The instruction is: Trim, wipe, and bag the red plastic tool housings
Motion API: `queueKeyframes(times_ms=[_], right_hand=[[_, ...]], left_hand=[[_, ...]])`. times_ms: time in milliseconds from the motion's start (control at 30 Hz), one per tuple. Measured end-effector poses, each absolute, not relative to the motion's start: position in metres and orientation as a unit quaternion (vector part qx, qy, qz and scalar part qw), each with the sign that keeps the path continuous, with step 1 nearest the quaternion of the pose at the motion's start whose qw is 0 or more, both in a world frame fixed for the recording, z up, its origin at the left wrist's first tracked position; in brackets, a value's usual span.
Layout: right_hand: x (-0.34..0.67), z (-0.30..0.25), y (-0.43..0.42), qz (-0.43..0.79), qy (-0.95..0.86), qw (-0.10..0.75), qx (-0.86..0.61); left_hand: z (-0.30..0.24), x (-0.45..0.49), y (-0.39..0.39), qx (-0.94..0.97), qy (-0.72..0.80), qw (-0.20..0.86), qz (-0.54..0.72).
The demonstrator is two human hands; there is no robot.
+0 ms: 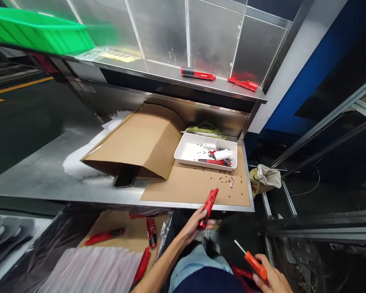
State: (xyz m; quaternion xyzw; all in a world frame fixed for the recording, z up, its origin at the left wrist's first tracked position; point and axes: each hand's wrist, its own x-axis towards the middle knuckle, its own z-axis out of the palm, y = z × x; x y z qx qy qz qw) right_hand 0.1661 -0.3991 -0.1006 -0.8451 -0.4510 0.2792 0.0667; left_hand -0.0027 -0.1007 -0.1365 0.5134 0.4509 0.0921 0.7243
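Observation:
My left hand [194, 224] grips a long red plastic part [209, 206] just below the front edge of the steel bench [49, 171], its tip reaching over the cardboard sheet [189, 185]. Low at the right, my right hand [273, 278] holds an orange-handled screwdriver [252, 261] with its thin blade pointing up and left. Small dark screws [222, 176] lie scattered on the cardboard. Behind them a white tray [186, 152] holds more screws, a red and black part [215, 161] and white pieces.
A folded brown cardboard box [137, 142] lies on the bench with a black phone [125, 179] under its edge. Red parts [198, 74] rest on the upper shelf beside a green bin [33, 30]. More red parts [105, 236] lie in a lower box. A rag [266, 177] hangs at the right.

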Motion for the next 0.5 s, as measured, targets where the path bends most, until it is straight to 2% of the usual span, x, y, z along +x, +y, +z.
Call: queueKeyframes(times_ms=[100,233,500], right_hand=[[0.160,-0.079,-0.391,0.301,-0.511,-0.016,-0.805],[0.147,-0.042,-0.357,0.261,-0.561,-0.092,-0.780],[0.164,-0.003,-0.316,0.254,-0.556,-0.123,-0.781]], left_hand=[[-0.143,-0.029,-0.146,0.458,0.442,0.770,0.046],[-0.154,-0.032,-0.176,0.426,0.441,0.789,0.038],[-0.151,-0.047,-0.177,0.517,0.421,0.743,0.058]])
